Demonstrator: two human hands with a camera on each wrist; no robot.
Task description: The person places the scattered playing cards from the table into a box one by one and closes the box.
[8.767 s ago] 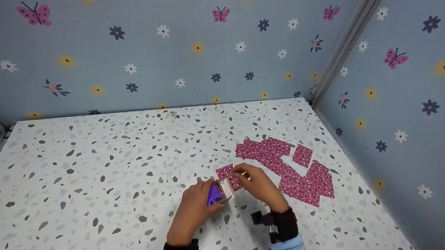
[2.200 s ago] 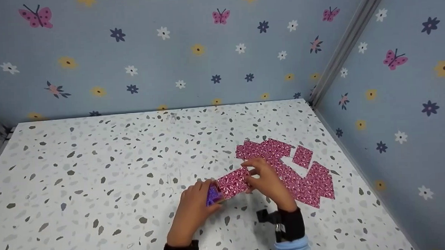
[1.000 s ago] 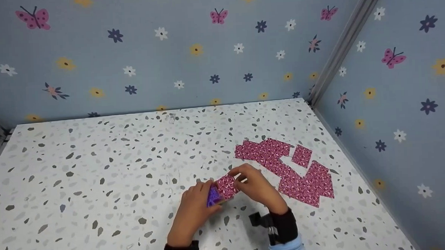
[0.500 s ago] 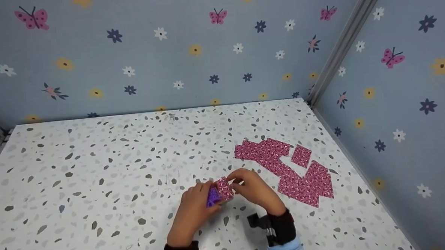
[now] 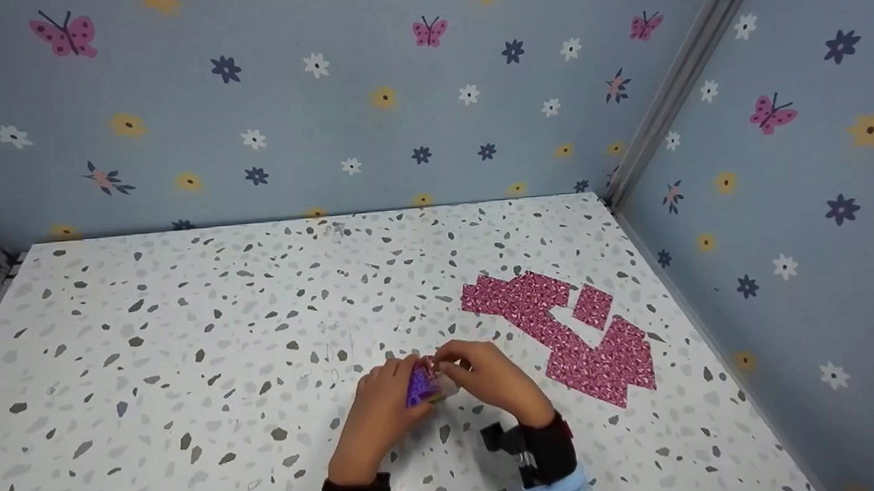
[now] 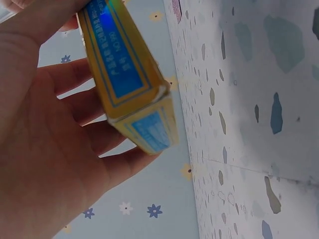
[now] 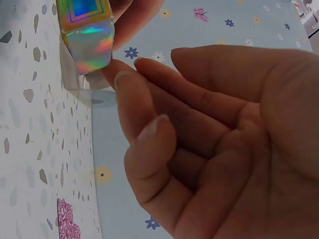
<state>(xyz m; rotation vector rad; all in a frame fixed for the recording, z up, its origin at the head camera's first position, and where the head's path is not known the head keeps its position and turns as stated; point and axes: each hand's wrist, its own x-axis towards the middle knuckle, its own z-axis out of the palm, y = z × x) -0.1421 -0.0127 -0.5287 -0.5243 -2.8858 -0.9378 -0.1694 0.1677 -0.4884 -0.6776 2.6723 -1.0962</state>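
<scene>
My left hand (image 5: pixel 381 410) grips a small card box (image 5: pixel 423 390), purple and shiny in the head view. From the left wrist view, the box (image 6: pixel 119 64) has yellow sides with blue panels and lettering, fingers behind it. My right hand (image 5: pixel 494 379) is at the box's right-hand end, fingertips at its opening. In the right wrist view, that hand's (image 7: pixel 209 119) fingers are loosely bent, thumb apart from them, close to the rainbow-sheened box (image 7: pixel 87 25) and its pale flap. A bit of pink shows at the opening; the fingers hide most of it.
Pink-patterned playing cards (image 5: pixel 589 360) lie spread and overlapping, face down, right of my hands on the speckled white tabletop (image 5: pixel 189 323). One card (image 5: pixel 593 306) lies slightly apart. Blue flowered panels (image 5: pixel 290 97) rise along the back and right side.
The pink-backed cards my right hand held went leftward into the box until almost none showed. My right hand followed them to the opening. My left hand kept the box in place.
</scene>
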